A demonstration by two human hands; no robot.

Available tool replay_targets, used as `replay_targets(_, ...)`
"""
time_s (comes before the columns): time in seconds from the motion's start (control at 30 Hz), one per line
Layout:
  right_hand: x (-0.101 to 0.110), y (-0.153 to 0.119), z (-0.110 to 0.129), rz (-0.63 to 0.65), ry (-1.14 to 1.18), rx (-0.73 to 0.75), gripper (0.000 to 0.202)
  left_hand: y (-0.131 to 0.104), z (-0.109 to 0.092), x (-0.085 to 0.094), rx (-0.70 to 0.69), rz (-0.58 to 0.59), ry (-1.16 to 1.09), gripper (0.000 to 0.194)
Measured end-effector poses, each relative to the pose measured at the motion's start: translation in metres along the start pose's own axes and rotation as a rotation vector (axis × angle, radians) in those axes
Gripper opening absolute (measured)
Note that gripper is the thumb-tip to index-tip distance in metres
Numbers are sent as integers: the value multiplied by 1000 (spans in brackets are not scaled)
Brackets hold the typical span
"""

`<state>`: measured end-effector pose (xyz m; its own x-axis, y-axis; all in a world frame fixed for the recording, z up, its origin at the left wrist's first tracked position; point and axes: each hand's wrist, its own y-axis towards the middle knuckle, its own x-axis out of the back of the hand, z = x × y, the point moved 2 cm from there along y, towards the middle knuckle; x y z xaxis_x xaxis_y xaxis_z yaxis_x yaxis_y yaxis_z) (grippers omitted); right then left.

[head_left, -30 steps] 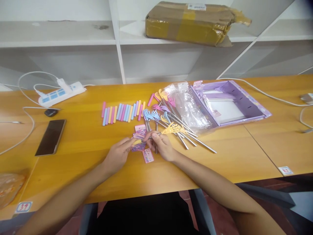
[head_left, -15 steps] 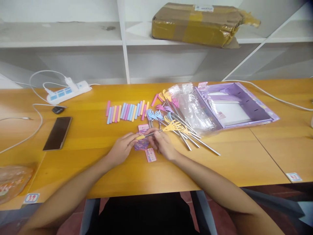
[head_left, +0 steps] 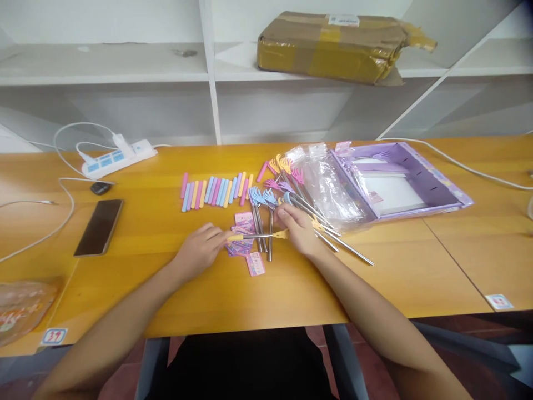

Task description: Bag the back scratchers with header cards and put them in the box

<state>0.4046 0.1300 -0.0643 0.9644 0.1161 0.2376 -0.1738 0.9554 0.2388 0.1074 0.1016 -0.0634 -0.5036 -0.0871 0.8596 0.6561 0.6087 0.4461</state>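
My left hand (head_left: 202,246) is closed on the yellow handle of a metal-rod back scratcher (head_left: 257,236). At its other end, my right hand (head_left: 297,226) is closed round the yellow claw head, which it partly hides. Small pink and purple cards (head_left: 255,264) lie beneath the rod. Beyond my hands are metal rods with blue, pink, purple and yellow claw heads (head_left: 284,164). Left of these, pastel tubes (head_left: 215,190) lie side by side in a row.
Clear plastic bags (head_left: 331,191) lie against a purple box (head_left: 433,178) on the right. A phone (head_left: 99,228) and a white power strip (head_left: 120,158) are on the left. A taped carton (head_left: 328,47) rests on the shelf behind.
My right hand has moved right along the rod, from its middle to the claw head. The back scratcher now lies nearly level, its claw end lower. My left hand has shifted slightly left.
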Motion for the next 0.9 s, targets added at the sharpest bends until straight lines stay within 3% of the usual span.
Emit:
replay_targets(0.1,-7,-4,-1,91,33,-24,55,-1,-4,4,-87,-44,-15,23)
replay_targets(0.23,-12,-9,8,104,48,-20,54,-1,-10,10,-119,-122,-3,18)
replay_targets(0.63,-31,-22,22,101,103,-49,57,-1,-29,15,-113,-223,-19,14)
replay_targets(0.9,-40,-27,16,95,105,-96,61,-3,-36,11,-64,-201,-33,8)
